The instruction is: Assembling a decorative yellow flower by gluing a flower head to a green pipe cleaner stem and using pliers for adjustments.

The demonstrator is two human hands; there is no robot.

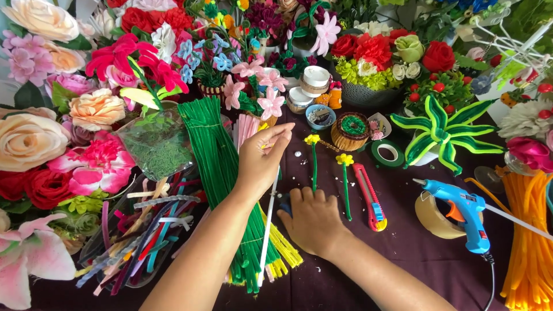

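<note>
Head view is showing a worktop (357, 270) draped in dark purple cloth, and banks of artificial flowers (52, 115) are crowding its left and far edges. A long bundle of green pipe cleaners (222, 173) is lying down the middle-left, with a yellow bundle (285, 253) poking out from under its near end and a clear tray of mixed coloured pipe cleaners (138, 236) sitting just to its left. At the far right an orange bundle (527, 242) is running off the edge, and a green and yellow pipe-cleaner plant (443, 135) is standing beyond it. A blue glue gun (464, 210) is resting against a roll of tan tape (435, 219). The left hand (262, 158) is hovering over the green bundle, its fingers pinching closed around the top of a white pipe cleaner (268, 230), which is slanting down across the green and yellow bundles toward the near edge. The right hand (314, 222) is lying palm down on the cloth just right of that white stem, fingers bent loosely and covering something dark; whether it is gripping anything cannot be told. Beyond its fingertips two small yellow flowers on green stems (345, 184) are lying, touching nothing else, with a red utility knife (370, 196) just beside them.
</note>
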